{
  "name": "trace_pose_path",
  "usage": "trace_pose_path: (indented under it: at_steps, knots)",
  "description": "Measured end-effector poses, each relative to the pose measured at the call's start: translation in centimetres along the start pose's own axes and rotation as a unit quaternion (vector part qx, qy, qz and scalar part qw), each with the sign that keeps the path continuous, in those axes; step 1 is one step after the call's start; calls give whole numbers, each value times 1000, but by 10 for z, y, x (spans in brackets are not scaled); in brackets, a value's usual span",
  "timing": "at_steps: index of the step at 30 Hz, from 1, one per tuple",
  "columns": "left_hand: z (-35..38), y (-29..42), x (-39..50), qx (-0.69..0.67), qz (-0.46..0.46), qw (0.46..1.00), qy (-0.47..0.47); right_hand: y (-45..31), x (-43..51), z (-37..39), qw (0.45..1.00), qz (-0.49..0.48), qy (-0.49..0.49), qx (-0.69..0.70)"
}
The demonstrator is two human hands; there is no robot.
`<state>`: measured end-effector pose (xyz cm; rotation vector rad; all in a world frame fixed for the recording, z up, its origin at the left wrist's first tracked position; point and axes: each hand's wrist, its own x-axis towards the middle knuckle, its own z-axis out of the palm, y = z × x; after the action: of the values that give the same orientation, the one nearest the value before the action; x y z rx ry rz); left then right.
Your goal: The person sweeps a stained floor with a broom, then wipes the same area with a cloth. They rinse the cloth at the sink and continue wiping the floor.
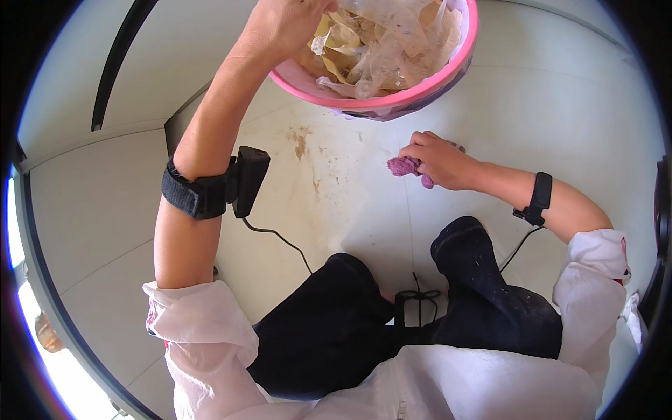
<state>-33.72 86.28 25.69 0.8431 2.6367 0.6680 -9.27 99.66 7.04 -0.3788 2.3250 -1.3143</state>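
At the top edge, my left hand (pixel 294 23) is on the near-left rim side of a pink-rimmed bin (pixel 378 100); its fingertips are partly cut off by the picture's edge, so its grip cannot be told. The bin holds crumpled clear plastic (pixel 383 63), yellowish scraps and brown dusty waste. My right hand (pixel 441 160) is closed around a bunched purple cloth (pixel 403 166), low over the pale tiled floor, just below and right of the bin. Brown smears (pixel 301 142) mark the floor between my forearms.
A black wall or cabinet corner edge (pixel 173 126) stands at the left. Black devices (pixel 251 181) are strapped to both forearms, with cables running towards my body. My knees in dark trousers are bent close below the smears. White material (pixel 634 320) lies at the far right.
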Motion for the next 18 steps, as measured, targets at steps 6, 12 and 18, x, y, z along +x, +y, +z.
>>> trace_pose_path:
  at_steps: [6, 12, 18]
  knots:
    - [12, 7, -5, 82, 295, 939, 160, 9, -2, 3, 999, -42, 30, -5]
    - [-36, 47, 6, -91, -11, 990, -106, -4, -1, -9, 999, -39, 34, -13]
    - [-39, 36, -12, 0, 244, 969, -29, -19, 2, -26, 999, -30, 13, -36]
